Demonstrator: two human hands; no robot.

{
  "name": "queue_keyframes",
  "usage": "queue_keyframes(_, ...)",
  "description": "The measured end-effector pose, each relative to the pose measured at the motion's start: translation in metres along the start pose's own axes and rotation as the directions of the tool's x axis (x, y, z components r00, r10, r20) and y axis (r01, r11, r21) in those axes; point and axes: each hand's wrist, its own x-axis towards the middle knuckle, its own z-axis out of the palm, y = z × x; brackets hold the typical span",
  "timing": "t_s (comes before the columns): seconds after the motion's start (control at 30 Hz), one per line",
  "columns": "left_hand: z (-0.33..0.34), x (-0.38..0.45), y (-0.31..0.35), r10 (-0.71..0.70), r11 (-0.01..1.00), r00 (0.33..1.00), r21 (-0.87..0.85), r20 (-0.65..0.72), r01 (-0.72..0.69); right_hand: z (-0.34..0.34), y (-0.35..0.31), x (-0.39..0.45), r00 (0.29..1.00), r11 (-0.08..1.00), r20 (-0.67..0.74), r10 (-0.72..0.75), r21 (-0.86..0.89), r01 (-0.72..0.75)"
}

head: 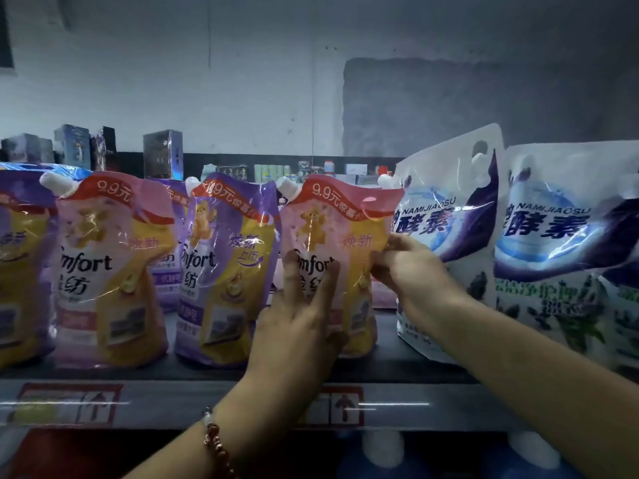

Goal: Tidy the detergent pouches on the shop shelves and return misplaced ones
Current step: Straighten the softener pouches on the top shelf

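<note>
Pink and glossy, the Comfort softener pouch (332, 257) stands upright on the top shelf (380, 373), between a purple Comfort pouch (224, 267) and a white-and-purple enzyme detergent pouch (446, 236). I steady it so it faces front in the row. My left hand (297, 316) presses its front with fingers spread and straight (a beaded bracelet (216, 444) at the wrist), while my right hand (411, 271) pinches its right edge, forearm reaching in from the lower right.
</note>
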Motion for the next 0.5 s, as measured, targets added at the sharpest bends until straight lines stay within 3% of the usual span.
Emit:
queue_keyframes(0.1, 0.006, -0.005, -0.009, 0.044, 0.999, 0.999, 0.008, -0.003, -0.044, 0.000, 0.002, -0.013, 0.999, 0.976, 0.015, -0.044, -0.212, 0.046)
queue_keyframes(0.27, -0.007, -0.013, -0.020, 0.146, 0.987, 0.987, -0.054, -0.073, -0.150, 0.004, -0.010, -0.057, 0.990, 0.918, 0.037, -0.137, -0.370, 0.141)
queue_keyframes(0.33, -0.018, -0.014, -0.026, 0.205, 0.975, 0.973, -0.060, -0.110, -0.213, 0.003, -0.015, -0.070, 0.974, 0.789, 0.045, -0.223, -0.579, 0.208)
queue_keyframes(0.4, -0.029, -0.017, -0.030, 0.251, 0.964, 0.959, -0.053, -0.131, -0.259, 0.003, -0.019, -0.086, 0.951, 0.548, 0.116, -0.287, -0.794, 0.262)
queue_keyframes(0.5, -0.041, -0.022, -0.036, 0.286, 0.958, 0.957, -0.013, -0.056, -0.287, 0.003, -0.023, -0.114, 0.948, 0.308, 0.209, -0.242, -0.910, 0.279)
